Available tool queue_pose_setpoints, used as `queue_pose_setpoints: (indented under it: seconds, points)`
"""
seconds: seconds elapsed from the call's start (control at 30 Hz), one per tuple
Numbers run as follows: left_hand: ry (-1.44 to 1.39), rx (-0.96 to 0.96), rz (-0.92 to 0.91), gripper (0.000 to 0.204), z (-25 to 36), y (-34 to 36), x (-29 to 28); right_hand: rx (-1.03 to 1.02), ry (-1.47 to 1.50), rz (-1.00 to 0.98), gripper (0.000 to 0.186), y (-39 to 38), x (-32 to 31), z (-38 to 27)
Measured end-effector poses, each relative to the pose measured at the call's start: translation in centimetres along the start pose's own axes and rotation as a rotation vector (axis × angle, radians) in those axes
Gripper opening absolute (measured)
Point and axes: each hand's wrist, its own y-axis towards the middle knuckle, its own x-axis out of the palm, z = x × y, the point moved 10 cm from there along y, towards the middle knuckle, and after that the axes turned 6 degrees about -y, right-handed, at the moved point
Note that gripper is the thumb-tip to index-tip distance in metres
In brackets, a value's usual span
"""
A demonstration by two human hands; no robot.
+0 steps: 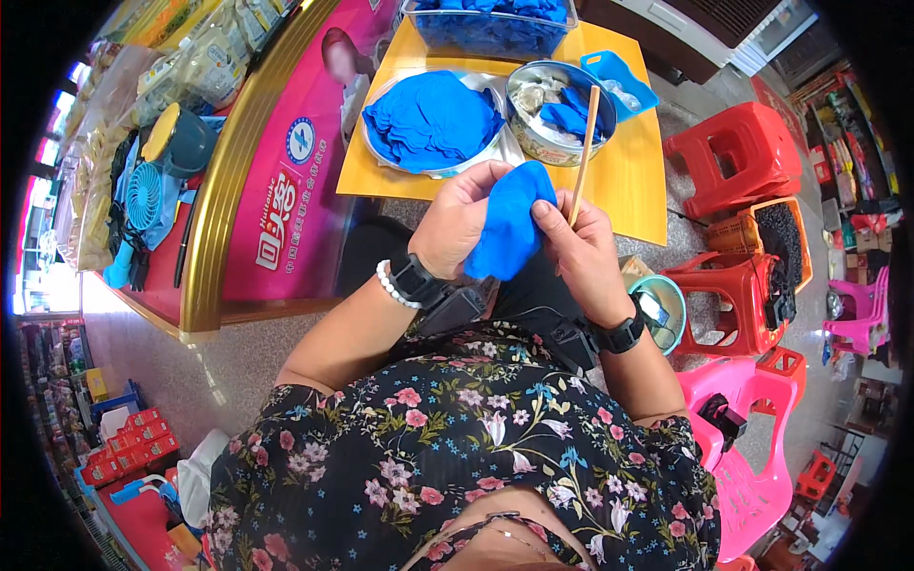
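A limp, rounded piece of thin blue material (509,221) hangs between my hands, in front of the yellow table. My left hand (455,226) is closed on its left side. My right hand (586,255) pinches its right edge with the thumb. The same right hand grips a thin wooden stick (588,143) that slants upward past the table. Beyond my hands, a heap of similar blue pieces (430,122) lies on a round white plate (500,147). To its right, a round tin (550,152) holds pale crumpled stuff and some blue material.
On the yellow table (640,190) also stand a clear box (476,33) of blue pieces and a blue basket (636,90). A pink counter (286,181) borders the left. Red stools (738,157), a pink chair (757,476) and a pale green bin (676,295) stand right.
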Motion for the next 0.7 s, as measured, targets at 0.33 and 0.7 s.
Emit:
queue_pose_setpoints:
  seconds: [0.33,0.7]
  points:
    - [0.222,0.163,0.022,0.011,0.4,1.2,-0.5,-0.062,-0.026,-0.049,0.017,0.1,0.5,-0.5]
    - [0.508,0.412,0.16,0.01,2.3,0.5,-0.8,-0.187,-0.217,0.111,0.019,0.1,-0.1,-1.7]
